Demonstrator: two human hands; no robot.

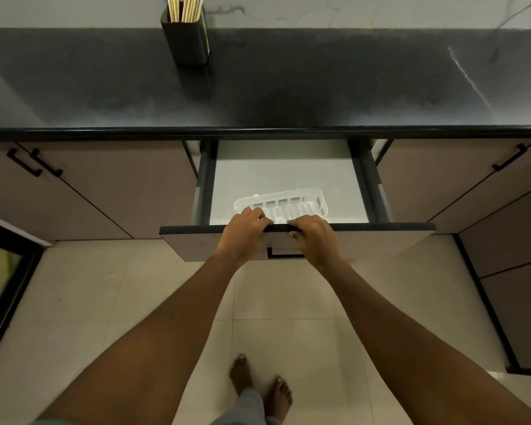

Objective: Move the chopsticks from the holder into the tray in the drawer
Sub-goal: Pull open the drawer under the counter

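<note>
Several pale wooden chopsticks (185,7) stand upright in a black holder (186,41) at the back of the dark countertop. Below the counter a drawer (380,237) is pulled out. A white slotted plastic tray (304,199) lies inside it near the front, with nothing visible in it. My left hand (242,233) and my right hand (314,237) both grip the top edge of the drawer front, side by side, fingers curled over the rim. My hands hide the tray's near edge.
The black countertop (288,87) runs the full width, with its front edge above the drawer. Cabinet doors with black handles (34,164) flank the drawer on both sides. My bare feet (258,384) stand on the pale tiled floor below.
</note>
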